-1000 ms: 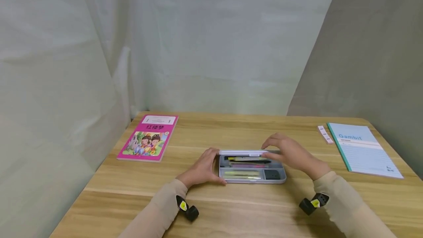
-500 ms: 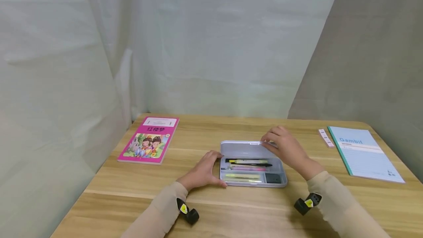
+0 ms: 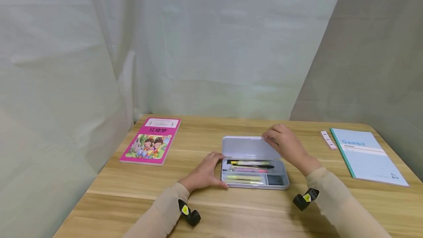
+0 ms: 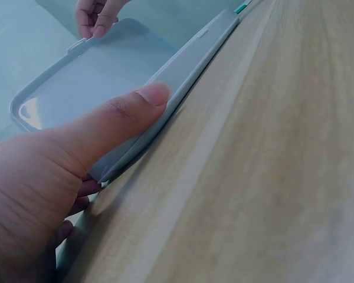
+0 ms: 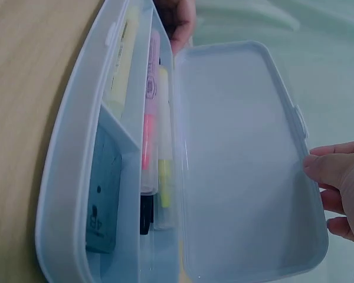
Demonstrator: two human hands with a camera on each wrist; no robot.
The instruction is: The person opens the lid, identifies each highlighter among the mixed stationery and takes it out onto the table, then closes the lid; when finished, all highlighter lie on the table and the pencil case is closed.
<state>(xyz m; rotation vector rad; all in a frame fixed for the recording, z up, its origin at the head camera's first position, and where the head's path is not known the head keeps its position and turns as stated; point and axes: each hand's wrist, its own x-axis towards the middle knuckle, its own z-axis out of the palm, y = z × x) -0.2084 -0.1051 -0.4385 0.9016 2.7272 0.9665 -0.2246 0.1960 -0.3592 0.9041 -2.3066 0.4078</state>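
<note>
A pale pencil case [image 3: 275, 186] lies on the wooden table with its lid [image 5: 242, 159] raised and tilted back. My left hand [image 3: 205, 172] grips the case's left end, thumb along the front wall and fingers behind. By the lid's upper right edge, my right hand [image 3: 288, 145] pinches it between thumb and fingers. Inside the case are a dark 4B eraser [image 5: 103, 194], a pink-tipped highlighter [image 5: 147, 138], a yellow-tipped one [image 5: 164, 153] and a black pen [image 3: 261, 166]. Pale yellow sticks [image 3: 244, 178] fill the front compartment.
At the table's left lies a pink book [image 3: 150, 142]. On the right are a light blue notebook [image 3: 370, 157] and a small pink-and-white strip [image 3: 328, 140] beside it. Pale curtains hang behind the wooden table [image 3: 251, 216].
The lid has swung up and back from low over the case, with my right hand rising along with it. My left hand has stayed at the case's left end.
</note>
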